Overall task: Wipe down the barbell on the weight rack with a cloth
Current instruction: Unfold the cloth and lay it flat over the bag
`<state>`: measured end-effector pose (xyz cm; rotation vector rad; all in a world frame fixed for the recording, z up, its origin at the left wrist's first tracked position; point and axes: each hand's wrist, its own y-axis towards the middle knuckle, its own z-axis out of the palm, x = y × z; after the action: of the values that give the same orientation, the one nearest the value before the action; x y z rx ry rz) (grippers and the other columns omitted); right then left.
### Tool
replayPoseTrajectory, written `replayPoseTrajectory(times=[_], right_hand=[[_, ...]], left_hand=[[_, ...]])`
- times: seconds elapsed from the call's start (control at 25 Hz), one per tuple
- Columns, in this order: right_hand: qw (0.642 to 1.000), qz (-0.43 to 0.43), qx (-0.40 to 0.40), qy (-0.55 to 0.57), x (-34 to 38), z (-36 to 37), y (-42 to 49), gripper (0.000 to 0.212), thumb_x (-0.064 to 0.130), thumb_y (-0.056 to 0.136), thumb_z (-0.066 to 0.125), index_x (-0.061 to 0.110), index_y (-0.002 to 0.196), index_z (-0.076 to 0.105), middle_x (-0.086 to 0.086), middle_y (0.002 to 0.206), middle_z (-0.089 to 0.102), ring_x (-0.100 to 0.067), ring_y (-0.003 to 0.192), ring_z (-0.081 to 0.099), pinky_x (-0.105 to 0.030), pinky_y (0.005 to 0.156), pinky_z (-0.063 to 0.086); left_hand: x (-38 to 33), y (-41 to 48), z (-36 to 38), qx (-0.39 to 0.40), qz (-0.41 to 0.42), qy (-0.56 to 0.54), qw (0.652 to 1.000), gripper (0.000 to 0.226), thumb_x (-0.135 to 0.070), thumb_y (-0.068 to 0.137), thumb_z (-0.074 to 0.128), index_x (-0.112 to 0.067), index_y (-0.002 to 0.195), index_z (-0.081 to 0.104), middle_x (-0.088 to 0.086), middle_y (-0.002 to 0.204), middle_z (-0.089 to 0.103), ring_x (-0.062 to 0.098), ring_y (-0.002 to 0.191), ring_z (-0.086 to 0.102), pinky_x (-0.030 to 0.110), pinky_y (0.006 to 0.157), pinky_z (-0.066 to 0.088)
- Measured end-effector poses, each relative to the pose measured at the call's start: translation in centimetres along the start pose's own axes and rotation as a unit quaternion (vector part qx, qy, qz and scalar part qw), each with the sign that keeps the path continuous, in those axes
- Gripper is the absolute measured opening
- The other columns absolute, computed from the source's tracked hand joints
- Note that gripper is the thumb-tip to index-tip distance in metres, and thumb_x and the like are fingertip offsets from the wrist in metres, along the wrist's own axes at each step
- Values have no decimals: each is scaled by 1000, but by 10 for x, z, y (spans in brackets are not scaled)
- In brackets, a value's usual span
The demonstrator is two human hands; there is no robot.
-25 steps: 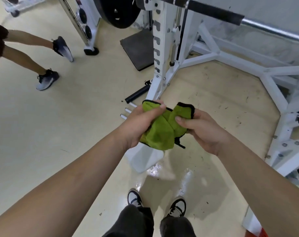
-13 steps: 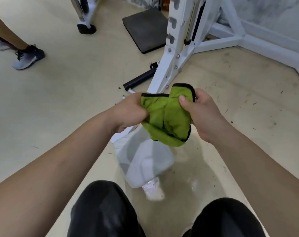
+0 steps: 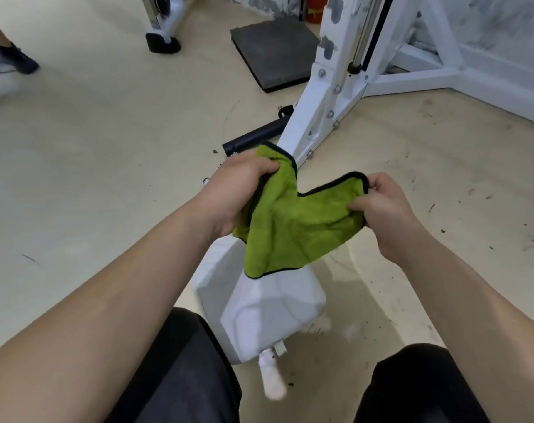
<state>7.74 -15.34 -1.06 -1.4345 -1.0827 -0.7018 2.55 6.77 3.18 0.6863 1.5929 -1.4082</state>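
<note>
A green cloth (image 3: pixel 293 227) with a black hem hangs between both hands in front of me. My left hand (image 3: pixel 235 190) grips its upper left corner. My right hand (image 3: pixel 384 209) pinches its upper right corner, and the cloth is spread between them with a sag in the middle. The white weight rack upright (image 3: pixel 335 77) rises behind the cloth, and its foot (image 3: pixel 259 309) lies on the floor under my hands. The barbell is out of view.
A dark rubber mat (image 3: pixel 274 53) lies on the floor left of the rack. A short black tube (image 3: pixel 253 137) sticks out at the rack's base. Another person's shoes (image 3: pixel 6 62) are at the far left. White frame struts (image 3: pixel 473 74) run along the right wall.
The camera has tilted down, so the barbell has left the view. My hands have pulled apart and the bunched cloth has been spread wider between them.
</note>
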Motion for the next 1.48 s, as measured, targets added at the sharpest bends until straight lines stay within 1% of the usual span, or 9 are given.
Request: replayPoseTrajectory(times=[0.2,0.32,0.48,0.6,0.72,0.96,1.2,1.36,1.48], right_hand=[[982,-55,164,-80,2,0,-15,90,5,79,78,39,152,36,16,150,43,-3,133,41,-17,85,42],[948,-145,282,-18,35,7,-22,52,13,82,81,14,131,65,-7,130,68,-17,121,64,-26,93,55],[961,-112,212,-135,48,13,-18,26,32,85,80,10,97,78,-17,92,78,-24,84,75,-43,85,60],[973,-121,190,-40,44,23,-24,17,20,95,68,5,89,74,-15,81,72,-23,73,67,-40,72,57],[973,-133,181,55,38,31,-35,14,16,100,60,5,97,69,-15,87,66,-26,79,64,-42,78,57],[975,-176,80,108,52,5,-33,15,29,102,58,22,92,67,8,84,70,-9,82,67,-29,77,56],[973,-155,41,167,56,19,-30,22,34,104,52,16,105,65,-1,101,71,-13,93,70,-30,77,58],[973,-98,43,205,37,24,-21,18,32,96,58,20,89,70,0,96,71,-18,95,67,-37,85,50],[994,4,11,107,-12,35,-21,12,21,92,63,13,94,73,-6,95,72,-23,92,68,-33,81,52]], left_hand=[[-3,1,3,141,56,137,979,17,-12,99,60,1,106,68,29,101,73,33,87,70,44,82,59],[-12,-2,9,180,109,200,957,17,-10,99,63,3,108,69,33,106,72,34,85,71,47,81,60],[-10,3,-6,137,124,248,951,30,-27,80,75,-15,107,71,11,105,75,19,85,72,43,83,60],[18,4,-18,279,59,335,898,20,-21,83,77,-17,102,75,1,103,79,19,93,75,39,86,60],[54,12,-19,240,87,467,847,14,-13,77,74,-17,91,74,0,87,77,16,82,72,40,82,62],[54,8,-42,44,51,257,964,29,-1,90,52,-18,85,76,-4,73,71,16,67,64,30,65,54],[-12,-24,-64,-131,224,216,941,6,-7,85,61,-5,84,67,2,71,63,12,62,54,24,54,41],[-10,-52,-67,-37,201,265,942,6,-5,81,60,-7,76,63,-3,64,58,10,56,50,22,50,40],[49,-59,-61,110,89,435,889,13,-5,83,59,-14,73,59,-10,62,52,9,57,47,23,54,40]])
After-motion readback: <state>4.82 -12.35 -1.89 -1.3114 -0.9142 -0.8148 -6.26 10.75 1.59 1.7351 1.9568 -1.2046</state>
